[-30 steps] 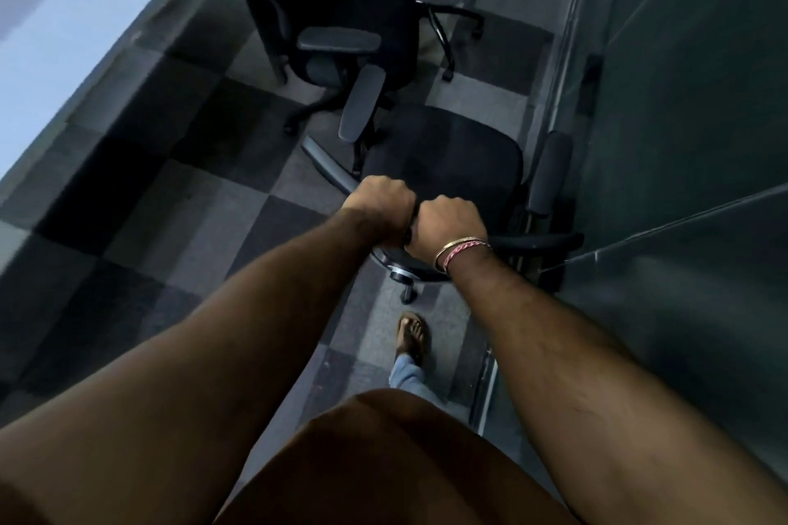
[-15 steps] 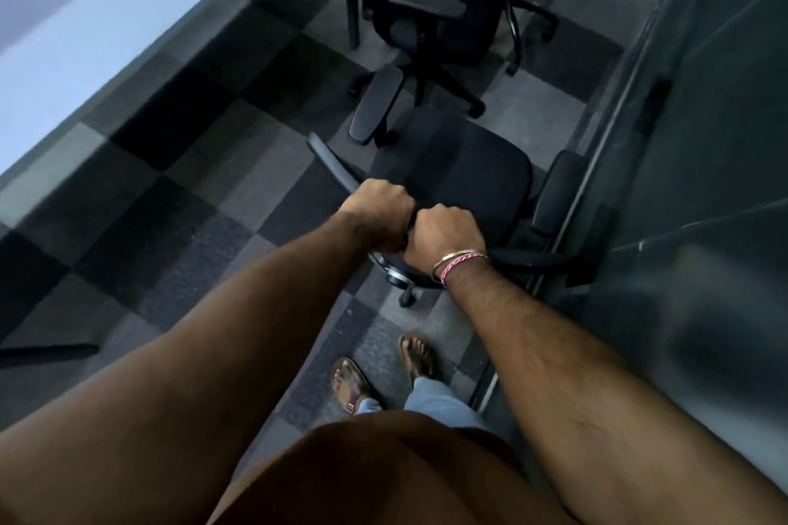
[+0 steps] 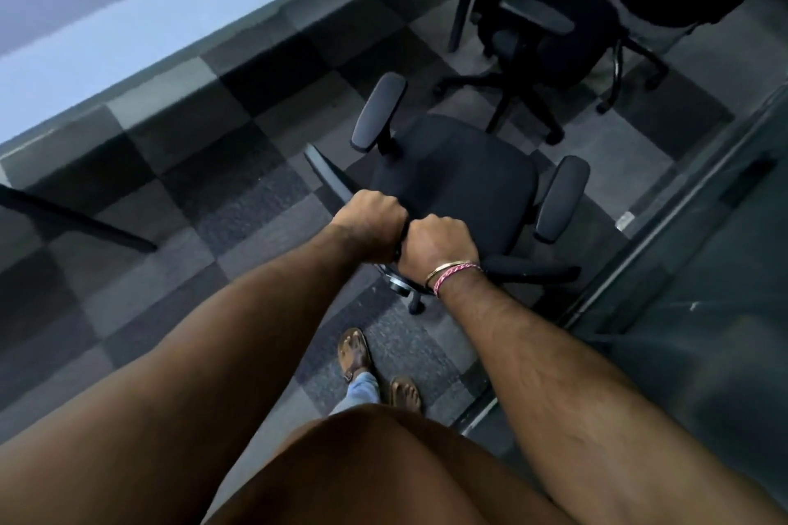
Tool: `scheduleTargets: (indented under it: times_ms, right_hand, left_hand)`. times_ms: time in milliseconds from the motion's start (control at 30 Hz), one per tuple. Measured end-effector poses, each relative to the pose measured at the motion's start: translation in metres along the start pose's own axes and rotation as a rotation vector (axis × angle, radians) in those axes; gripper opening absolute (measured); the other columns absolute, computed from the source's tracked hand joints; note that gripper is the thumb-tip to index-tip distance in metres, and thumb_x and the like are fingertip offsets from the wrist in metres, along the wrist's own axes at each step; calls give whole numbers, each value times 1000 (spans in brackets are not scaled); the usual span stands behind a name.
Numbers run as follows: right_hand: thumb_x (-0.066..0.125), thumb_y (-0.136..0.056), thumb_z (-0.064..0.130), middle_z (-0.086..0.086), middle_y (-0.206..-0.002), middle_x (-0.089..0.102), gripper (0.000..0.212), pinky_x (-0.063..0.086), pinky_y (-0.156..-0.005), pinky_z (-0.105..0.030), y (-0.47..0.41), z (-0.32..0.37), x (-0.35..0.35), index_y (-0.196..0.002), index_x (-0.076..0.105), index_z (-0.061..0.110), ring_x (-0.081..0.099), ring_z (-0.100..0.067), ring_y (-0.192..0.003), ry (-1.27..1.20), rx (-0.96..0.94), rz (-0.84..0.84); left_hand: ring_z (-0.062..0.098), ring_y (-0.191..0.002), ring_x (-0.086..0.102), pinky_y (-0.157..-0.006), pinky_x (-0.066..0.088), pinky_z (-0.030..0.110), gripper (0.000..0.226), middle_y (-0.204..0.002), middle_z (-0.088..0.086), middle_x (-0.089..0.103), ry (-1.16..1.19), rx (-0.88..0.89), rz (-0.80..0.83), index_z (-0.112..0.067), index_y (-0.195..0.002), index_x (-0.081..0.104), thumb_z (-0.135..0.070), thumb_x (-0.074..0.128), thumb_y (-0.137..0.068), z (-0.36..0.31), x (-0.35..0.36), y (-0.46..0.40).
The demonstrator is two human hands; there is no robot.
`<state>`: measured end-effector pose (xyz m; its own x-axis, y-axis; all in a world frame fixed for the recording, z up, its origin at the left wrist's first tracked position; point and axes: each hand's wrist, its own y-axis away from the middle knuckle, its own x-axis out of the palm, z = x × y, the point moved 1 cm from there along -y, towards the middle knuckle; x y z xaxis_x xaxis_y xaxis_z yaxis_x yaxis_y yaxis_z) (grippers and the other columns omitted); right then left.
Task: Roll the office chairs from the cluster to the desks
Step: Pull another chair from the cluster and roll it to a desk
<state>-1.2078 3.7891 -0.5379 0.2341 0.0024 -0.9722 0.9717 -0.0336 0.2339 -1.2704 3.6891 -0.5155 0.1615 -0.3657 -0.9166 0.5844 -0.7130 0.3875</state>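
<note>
A black office chair [image 3: 460, 179] with two armrests stands right in front of me on the checkered carpet. My left hand [image 3: 370, 226] and my right hand [image 3: 435, 245] grip the top edge of its backrest side by side, knuckles up. A second black office chair [image 3: 550, 43] stands beyond it at the upper right, tucked under a desk. A long white desk [image 3: 128, 21] runs along the upper left.
A glass partition [image 3: 703, 226] with a metal floor rail runs close along the right side of the chair. A dark desk leg [image 3: 76, 222] slants across the floor at the left. My sandalled feet [image 3: 354, 354] stand behind the chair.
The chair has rolled forward and a little left with both hands still on the backrest. The white desk and the far chair appear nearer, and my feet have stepped forward.
</note>
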Motion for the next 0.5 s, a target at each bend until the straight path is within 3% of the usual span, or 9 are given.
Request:
scheduleTargets:
  times_ms: [167,333,500]
  right_hand:
    - [63,-79,43,1,-68,66,34,37,-55,-28,11,29,3,-59,47,21,65,-24,-64,27,-134,-10]
    - [62,-81,43,2,-65,63,41,37,-54,-29,16,70,2,-55,37,22,62,-22,-61,40,-278,-20]
    - [62,-80,45,3,-67,62,35,36,-55,-29,15,118,3,-60,44,23,63,-23,-62,52,-403,-6]
  left_hand:
    - [21,-79,67,-65,48,32,16,-91,-1,70,33,-114,7,-24,-96,71,-32,58,-95,3,21,40]
    - [18,-70,56,-64,47,33,17,-76,-5,52,79,-238,35,-24,-96,70,-35,57,-97,19,43,83]
    - [20,-74,63,-64,43,33,20,-90,-3,69,114,-329,41,-24,-94,69,-39,56,-95,41,67,125]
